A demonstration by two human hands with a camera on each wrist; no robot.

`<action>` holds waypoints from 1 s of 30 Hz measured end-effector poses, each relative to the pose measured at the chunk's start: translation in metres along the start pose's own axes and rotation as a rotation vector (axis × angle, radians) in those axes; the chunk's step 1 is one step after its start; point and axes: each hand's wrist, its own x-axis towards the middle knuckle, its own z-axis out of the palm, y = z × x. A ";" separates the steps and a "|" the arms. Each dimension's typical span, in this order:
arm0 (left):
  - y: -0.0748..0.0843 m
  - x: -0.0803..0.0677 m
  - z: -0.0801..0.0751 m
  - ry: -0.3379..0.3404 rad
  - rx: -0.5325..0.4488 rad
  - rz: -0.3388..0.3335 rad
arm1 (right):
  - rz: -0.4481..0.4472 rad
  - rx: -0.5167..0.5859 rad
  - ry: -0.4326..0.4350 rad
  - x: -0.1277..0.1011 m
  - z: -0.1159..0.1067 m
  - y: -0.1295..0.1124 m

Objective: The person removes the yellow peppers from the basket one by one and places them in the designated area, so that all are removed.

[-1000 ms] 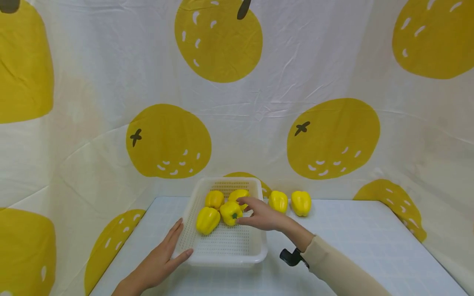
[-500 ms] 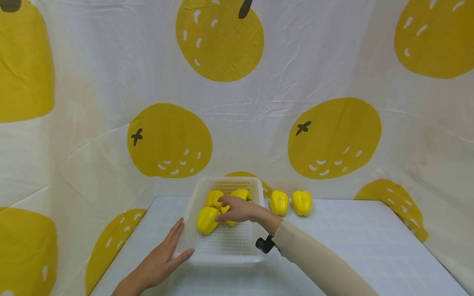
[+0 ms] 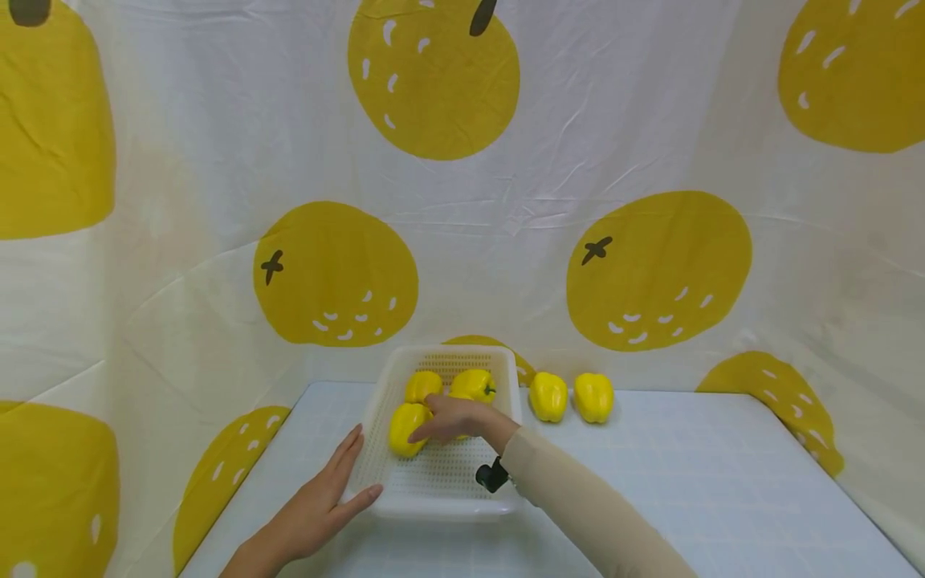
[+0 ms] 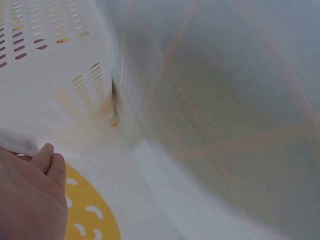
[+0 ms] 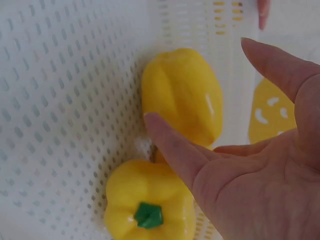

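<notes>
A white perforated basket [image 3: 433, 482] stands on the table with several yellow bell peppers in it. My right hand [image 3: 442, 419] reaches into it with straight fingers. In the right wrist view the right hand [image 5: 200, 85] spreads over one pepper [image 5: 170, 85], its thumb [image 5: 170, 142] against it. A second pepper [image 5: 150, 210] with a green stem lies beside the palm. My left hand [image 3: 347, 475] rests flat against the basket's front left corner, and the left hand [image 4: 30, 195] shows beside the basket wall [image 4: 60, 75]. Two more peppers [image 3: 548, 396] [image 3: 593, 396] lie on the table right of the basket.
The pale blue checked table [image 3: 686, 482] runs to the right of the basket. A white cloth with big yellow fruit prints [image 3: 650, 265] hangs close behind and on both sides. A black wrist strap [image 3: 491, 475] shows on my right sleeve.
My right hand has moved left from the basket's right rim to its middle, bringing a pepper in among the others. The left hand has stayed on the corner.
</notes>
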 end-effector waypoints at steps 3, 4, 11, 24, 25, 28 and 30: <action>0.000 0.000 0.000 -0.004 -0.006 0.000 | 0.027 0.069 -0.018 0.003 0.004 0.000; 0.000 0.000 0.000 -0.005 -0.008 0.001 | 0.037 0.089 -0.022 0.005 0.005 0.000; 0.000 -0.001 0.000 0.000 -0.004 0.013 | 0.078 0.153 -0.003 0.010 0.012 -0.006; -0.002 -0.001 0.003 0.003 0.006 0.018 | 0.030 0.147 0.007 0.018 0.027 0.002; -0.001 -0.001 0.002 0.003 0.008 0.016 | 0.026 0.140 0.013 0.018 0.027 0.001; 0.000 -0.002 0.001 0.009 0.009 0.025 | 0.010 0.138 0.032 0.019 0.026 0.001; 0.002 -0.003 -0.001 0.015 0.011 0.037 | -0.006 0.151 0.038 0.018 0.024 -0.001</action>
